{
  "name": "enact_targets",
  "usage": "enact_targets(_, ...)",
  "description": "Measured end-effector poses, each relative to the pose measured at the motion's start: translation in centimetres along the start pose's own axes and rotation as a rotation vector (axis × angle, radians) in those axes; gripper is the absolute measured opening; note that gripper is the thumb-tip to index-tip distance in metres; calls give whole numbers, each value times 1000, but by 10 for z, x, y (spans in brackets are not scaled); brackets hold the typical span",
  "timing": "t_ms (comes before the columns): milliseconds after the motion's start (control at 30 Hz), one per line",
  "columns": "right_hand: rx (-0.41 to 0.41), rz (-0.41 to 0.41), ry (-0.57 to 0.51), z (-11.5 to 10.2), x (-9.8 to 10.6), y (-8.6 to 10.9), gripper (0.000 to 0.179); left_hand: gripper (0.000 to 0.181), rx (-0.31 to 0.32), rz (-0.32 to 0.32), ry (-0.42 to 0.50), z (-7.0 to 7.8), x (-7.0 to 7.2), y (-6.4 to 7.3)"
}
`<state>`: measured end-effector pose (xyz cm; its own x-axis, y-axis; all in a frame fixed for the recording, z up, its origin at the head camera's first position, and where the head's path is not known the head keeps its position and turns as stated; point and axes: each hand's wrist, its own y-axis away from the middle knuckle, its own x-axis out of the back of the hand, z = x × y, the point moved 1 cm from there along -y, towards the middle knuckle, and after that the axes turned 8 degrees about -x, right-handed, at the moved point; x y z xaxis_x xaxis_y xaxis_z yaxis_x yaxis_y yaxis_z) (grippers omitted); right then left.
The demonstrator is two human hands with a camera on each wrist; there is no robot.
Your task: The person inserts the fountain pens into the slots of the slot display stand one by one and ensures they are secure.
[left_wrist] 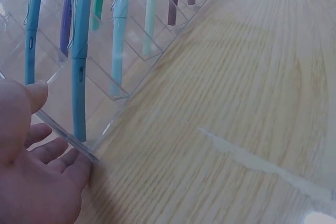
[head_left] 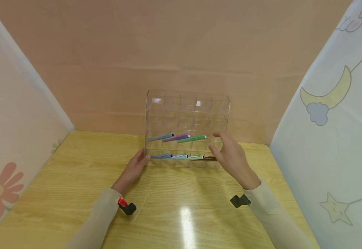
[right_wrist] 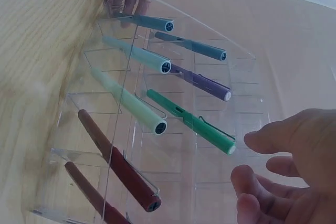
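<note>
A clear plastic pen rack (head_left: 187, 114) with square compartments stands on the table. My left hand (head_left: 136, 164) holds its lower left side, thumb in front and fingers behind the wall. In the bottom row lie a blue pen (left_wrist: 80, 66), a light blue pen (right_wrist: 137, 55), a pale green pen (right_wrist: 128, 100) and two dark red pens (right_wrist: 119, 161). One row higher sit another blue pen (right_wrist: 191, 45), a purple pen (right_wrist: 200, 82) and a green pen (right_wrist: 191, 123). Beside the green pen's end, apart from it, my right hand (head_left: 230, 155) holds nothing, its fingers loosely bent.
An orange-brown backdrop (head_left: 181, 52) rises behind the rack. Patterned white panels (head_left: 333, 145) flank the wooden table (head_left: 168, 204) on both sides. The rack's upper two rows contain no pens. A strip of clear tape (left_wrist: 247, 158) lies on the tabletop near the left hand.
</note>
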<state>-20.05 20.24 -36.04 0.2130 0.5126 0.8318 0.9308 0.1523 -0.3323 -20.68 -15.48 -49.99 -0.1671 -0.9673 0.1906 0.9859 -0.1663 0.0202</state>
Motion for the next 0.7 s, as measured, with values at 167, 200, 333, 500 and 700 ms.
enact_targets(167, -1, 11, -35, -1, 3, 21, 42, 69, 9, 9, -11, 0, 2, 3)
enact_targets(200, 2, 12, -42, -1, 3, 24, 41, 69, 10, 12, -16, 1, 2, 3)
enact_targets(333, 22, 20, -67, -5, 3, 37, 42, 69, 52, 35, -19, 3, 0, 4)
enact_targets(500, 36, 10, -93, -8, 1, 49, 42, 71, 94, 52, -7, 4, -1, 7)
enact_targets(700, 9, 7, -82, 2, -2, 59, 40, 68, 39, 28, -46, 5, 1, 13)
